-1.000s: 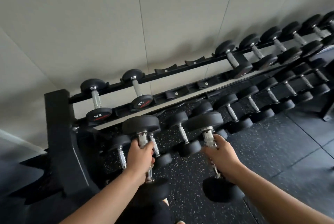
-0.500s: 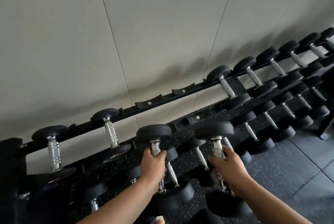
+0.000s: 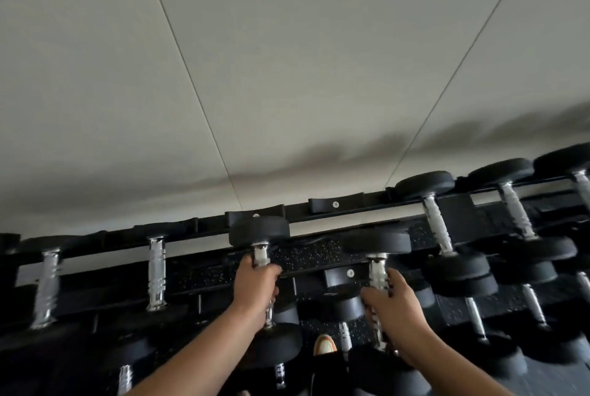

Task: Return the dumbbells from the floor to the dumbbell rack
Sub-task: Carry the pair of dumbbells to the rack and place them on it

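My left hand (image 3: 255,284) grips the chrome handle of a black round-headed dumbbell (image 3: 260,231), whose far head sits level with the top tier's back rail. My right hand (image 3: 392,303) holds a second matching dumbbell (image 3: 376,242) by its handle, its far head a little lower, in front of the rack. The black dumbbell rack (image 3: 335,204) runs across the view, with two bare saddles on the back rail just above the held dumbbells. Both near heads hang low by my forearms.
Dumbbells rest on the top tier to the left (image 3: 156,271) and right (image 3: 437,223), with more on the lower tier (image 3: 472,309). A pale panelled wall (image 3: 287,76) stands behind the rack. A shoe tip (image 3: 324,344) shows on the speckled floor below.
Both hands have lifted their dumbbells up and forward toward the top tier. The view has tilted upward, so the rack now sits lower in the frame and closer.
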Tool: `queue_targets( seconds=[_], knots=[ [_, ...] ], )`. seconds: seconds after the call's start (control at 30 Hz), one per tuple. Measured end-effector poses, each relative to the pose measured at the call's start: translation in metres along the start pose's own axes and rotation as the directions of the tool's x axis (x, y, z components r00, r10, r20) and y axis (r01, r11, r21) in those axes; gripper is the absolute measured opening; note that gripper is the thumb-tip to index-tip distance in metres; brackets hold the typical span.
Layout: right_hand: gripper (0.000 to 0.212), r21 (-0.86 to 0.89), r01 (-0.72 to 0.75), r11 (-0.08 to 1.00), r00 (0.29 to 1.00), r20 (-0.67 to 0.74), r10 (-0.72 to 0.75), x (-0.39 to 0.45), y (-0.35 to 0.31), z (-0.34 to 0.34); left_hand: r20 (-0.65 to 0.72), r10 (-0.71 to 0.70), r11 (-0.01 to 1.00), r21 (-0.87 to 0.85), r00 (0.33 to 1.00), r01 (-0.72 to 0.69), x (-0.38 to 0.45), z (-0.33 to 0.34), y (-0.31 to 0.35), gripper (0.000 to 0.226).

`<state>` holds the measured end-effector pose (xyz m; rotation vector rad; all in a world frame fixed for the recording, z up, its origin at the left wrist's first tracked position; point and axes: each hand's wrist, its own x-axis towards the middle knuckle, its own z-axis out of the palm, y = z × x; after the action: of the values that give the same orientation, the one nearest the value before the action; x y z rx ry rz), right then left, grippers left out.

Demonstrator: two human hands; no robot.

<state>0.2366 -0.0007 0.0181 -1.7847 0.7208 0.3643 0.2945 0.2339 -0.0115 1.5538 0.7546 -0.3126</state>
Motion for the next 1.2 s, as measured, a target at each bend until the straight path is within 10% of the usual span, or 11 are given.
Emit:
queue_targets(
  seconds=[1.2],
  knots=[
    [0.043, -0.066, -0.056, 0.996, 0.988, 0.143, 0.065, 0.159, -0.033, 0.029, -0.132, 0.122, 0.962, 0.259, 0.984, -0.085, 0.101, 0.026, -0.016, 0.029]
  ],
)
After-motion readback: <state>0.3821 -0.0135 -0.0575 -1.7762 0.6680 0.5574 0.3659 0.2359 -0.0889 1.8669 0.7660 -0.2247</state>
